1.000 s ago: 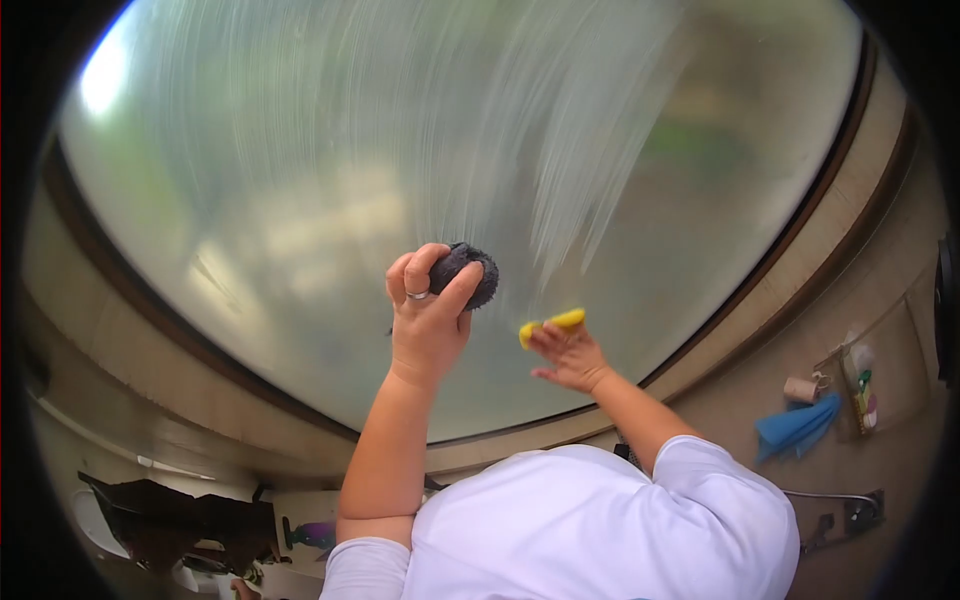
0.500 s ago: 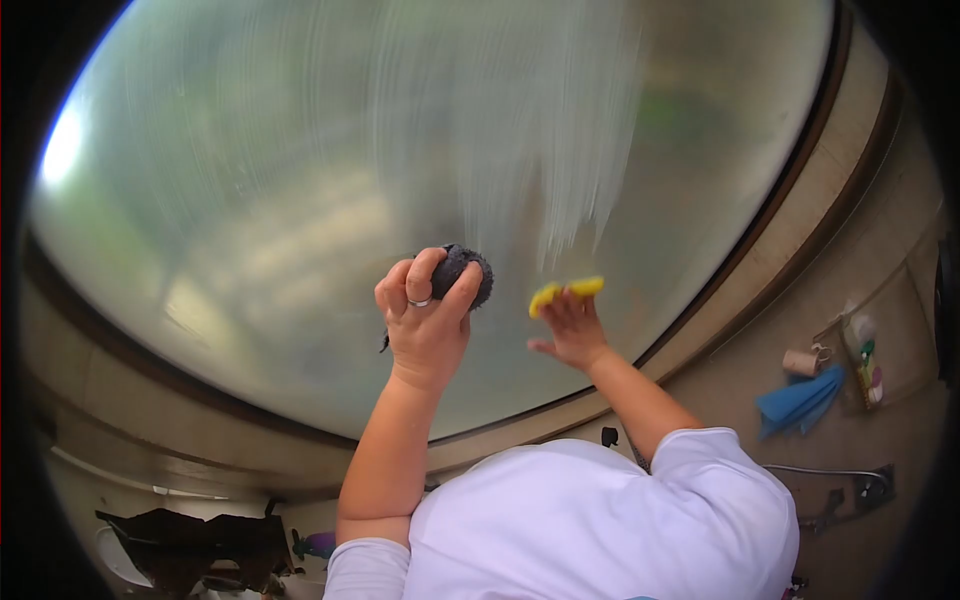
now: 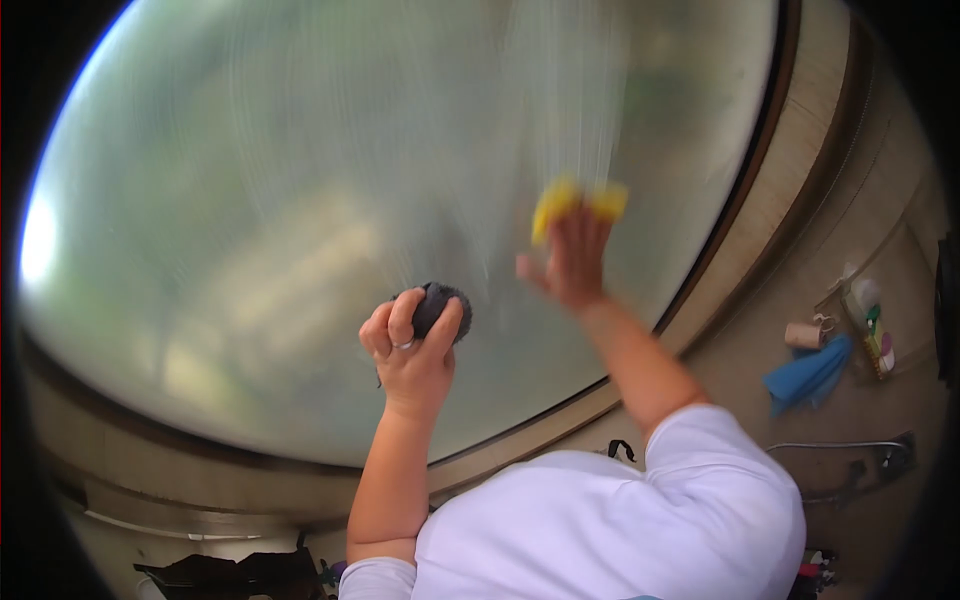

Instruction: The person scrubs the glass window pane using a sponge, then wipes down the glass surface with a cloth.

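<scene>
A large pane of glass (image 3: 300,240), streaked with pale wet smears, fills the upper view. My left hand (image 3: 410,350), with a ring on one finger, grips a wadded dark grey cloth (image 3: 432,312) by the glass. To its right and higher up, my right hand (image 3: 575,258) presses a yellow cloth (image 3: 552,207) against the pane. The fingers of that hand are stretched over the yellow cloth and blurred by motion; the thumb stands apart. Beneath the right hand's fingers part of the cloth is hidden.
A dark-edged frame (image 3: 735,200) borders the glass. On the wall to the right hang a blue cloth (image 3: 808,375), a roll (image 3: 803,335) and a holder with small items (image 3: 870,320). A metal bar (image 3: 835,445) is below them. Dark bags (image 3: 230,575) lie at lower left.
My right hand has moved up the glass with the yellow cloth. My left hand, still around the grey cloth, sits slightly lower and further left in view. The view has shifted a little.
</scene>
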Action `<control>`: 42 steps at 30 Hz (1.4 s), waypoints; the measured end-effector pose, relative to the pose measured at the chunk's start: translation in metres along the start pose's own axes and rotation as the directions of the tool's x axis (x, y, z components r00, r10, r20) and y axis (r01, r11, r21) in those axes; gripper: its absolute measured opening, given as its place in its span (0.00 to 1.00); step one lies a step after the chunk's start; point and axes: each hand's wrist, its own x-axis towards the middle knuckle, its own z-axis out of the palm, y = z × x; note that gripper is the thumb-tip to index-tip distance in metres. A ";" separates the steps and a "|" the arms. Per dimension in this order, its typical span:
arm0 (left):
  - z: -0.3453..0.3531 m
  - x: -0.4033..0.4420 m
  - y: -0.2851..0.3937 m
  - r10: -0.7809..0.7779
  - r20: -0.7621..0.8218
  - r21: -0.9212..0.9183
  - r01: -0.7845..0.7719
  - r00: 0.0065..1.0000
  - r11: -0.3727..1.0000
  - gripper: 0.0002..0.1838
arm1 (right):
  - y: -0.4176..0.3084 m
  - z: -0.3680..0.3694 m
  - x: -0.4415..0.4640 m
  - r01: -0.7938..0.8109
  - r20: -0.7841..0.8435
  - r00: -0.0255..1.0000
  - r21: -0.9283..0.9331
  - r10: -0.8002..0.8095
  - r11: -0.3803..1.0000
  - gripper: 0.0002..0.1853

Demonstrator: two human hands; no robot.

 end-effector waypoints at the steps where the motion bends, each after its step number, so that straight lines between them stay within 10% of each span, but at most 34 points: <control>1: 0.000 0.001 -0.004 0.019 0.012 0.013 -0.019 1.000 1.000 0.23 | -0.005 0.019 -0.073 0.001 0.216 0.976 0.022 -0.005 1.000 0.37; 6: 0.009 0.006 0.003 0.034 0.027 0.029 -0.034 0.999 0.999 0.26 | 0.019 0.020 -0.117 0.164 0.299 0.940 0.022 -0.163 0.986 0.39; 12: -0.003 -0.002 -0.027 -0.026 0.059 0.034 0.024 0.998 0.999 0.28 | 0.037 -0.042 0.168 0.079 -0.311 0.949 0.097 -0.045 0.992 0.44; 17: -0.003 0.001 -0.019 0.010 0.020 -0.021 -0.010 1.000 1.000 0.26 | -0.040 -0.001 0.042 -0.053 -0.068 0.995 0.228 0.070 0.972 0.45; 19: -0.007 0.014 -0.008 0.070 -0.003 -0.015 -0.070 0.998 0.997 0.23 | -0.081 0.012 -0.055 0.280 0.118 0.941 0.252 -0.317 0.926 0.41; 22: 0.003 0.021 0.006 0.107 -0.011 0.004 -0.107 0.994 0.994 0.22 | -0.024 0.010 -0.028 0.372 0.069 0.920 0.160 -0.387 0.914 0.38; 23: 0.008 0.023 0.010 0.092 -0.007 0.001 -0.092 0.996 0.996 0.22 | 0.009 -0.005 0.013 0.207 -0.087 0.978 0.338 -0.189 0.918 0.37; 25: 0.011 0.028 0.016 0.083 0.002 0.026 -0.083 0.997 0.996 0.22 | 0.085 -0.015 0.061 -0.191 -0.310 0.932 0.029 0.191 0.981 0.37; 29: 0.017 0.034 0.024 0.077 0.009 0.043 -0.077 0.997 0.996 0.23 | 0.136 -0.012 0.060 -0.642 -0.351 0.557 0.393 0.753 0.658 0.37; 32: 0.020 0.035 0.025 0.084 0.003 0.056 -0.084 0.996 0.995 0.24 | -0.001 0.006 0.012 -0.354 -0.069 0.919 0.290 0.388 0.889 0.41; 33: 0.019 0.036 0.026 0.069 0.014 0.053 -0.069 0.998 0.996 0.24 | -0.044 0.008 -0.014 -0.003 -0.053 0.998 0.304 0.020 0.953 0.37; 36: 0.018 0.030 0.021 0.038 0.044 0.031 -0.040 0.998 0.999 0.26 | -0.008 0.011 -0.015 0.196 -0.012 0.980 0.186 -0.197 0.963 0.32; 39: 0.019 0.027 0.016 0.050 0.054 0.024 -0.051 0.997 0.998 0.27 | 0.111 0.001 0.029 -0.276 -0.340 0.892 0.110 0.297 0.955 0.34; 42: 0.018 0.028 0.015 0.027 0.084 -0.008 -0.026 0.996 1.000 0.27 | 0.191 0.017 -0.004 -0.666 -0.284 0.493 0.485 0.823 0.567 0.35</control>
